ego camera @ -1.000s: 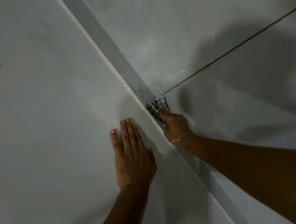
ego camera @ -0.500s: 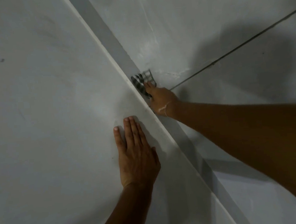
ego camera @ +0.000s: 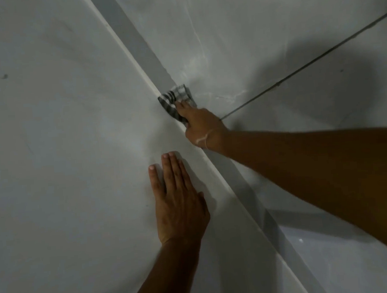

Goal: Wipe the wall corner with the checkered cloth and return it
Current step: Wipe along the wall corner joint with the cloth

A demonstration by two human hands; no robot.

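Observation:
The wall corner (ego camera: 135, 43) runs as a grey strip diagonally from upper left to lower right between two pale wall faces. A black-and-white checkered cloth (ego camera: 173, 99) is bunched against that strip near the middle of the view. My right hand (ego camera: 201, 125) presses the cloth into the corner, fingers closed over it, arm reaching in from the right. My left hand (ego camera: 178, 200) lies flat on the left wall face, fingers together, holding nothing, just below and left of the cloth.
A thin dark tile joint (ego camera: 308, 62) crosses the right wall toward the corner. My shadow darkens the right wall. A lighter glossy floor patch (ego camera: 321, 251) shows at the lower right.
My right hand slid the cloth up along the corner strip from near the tile joint, then held about the same height. My left hand stayed flat on the wall.

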